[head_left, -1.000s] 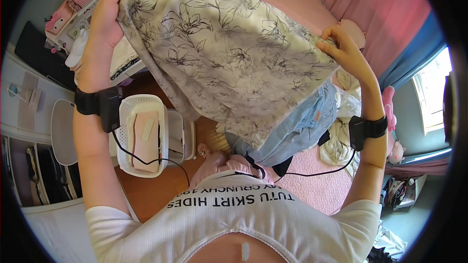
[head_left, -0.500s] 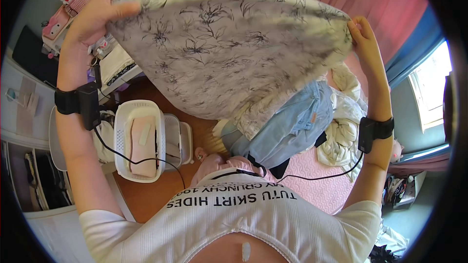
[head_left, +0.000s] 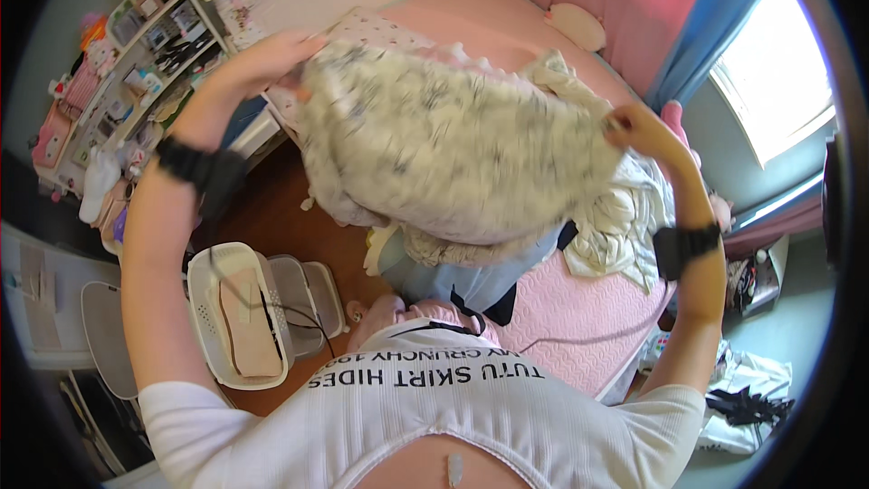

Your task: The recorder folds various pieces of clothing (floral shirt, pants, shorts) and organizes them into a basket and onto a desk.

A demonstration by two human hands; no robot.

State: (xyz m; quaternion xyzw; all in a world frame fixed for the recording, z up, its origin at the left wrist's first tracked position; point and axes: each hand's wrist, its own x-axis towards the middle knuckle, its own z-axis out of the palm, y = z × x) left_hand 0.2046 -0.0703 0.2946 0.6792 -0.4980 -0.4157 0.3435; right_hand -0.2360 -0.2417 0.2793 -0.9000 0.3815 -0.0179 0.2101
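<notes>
A pale cloth with dark line-drawn flowers [head_left: 453, 145] is stretched between my two hands above the bed, blurred by motion. At its upper left corner my left hand [head_left: 288, 59] is closed on the edge, its fingers partly hidden and smeared. My right hand [head_left: 641, 131] pinches the right end of the cloth. Below the cloth, light blue jeans [head_left: 480, 282] show in part. A crumpled cream garment [head_left: 615, 240] lies on the bed beside them, to the right.
The bed [head_left: 579, 317] has a pink quilted cover. On the wooden floor to the left stands a white basket [head_left: 195, 281] holding a pink item. Crowded desk shelves [head_left: 163, 54] are at the far left. Pink and blue curtains [head_left: 715, 27] hang by the window.
Both hands have come down and the cloth with them, now lower and bunched rather than spread high. My view has shifted, showing more of the bed and shelves.
</notes>
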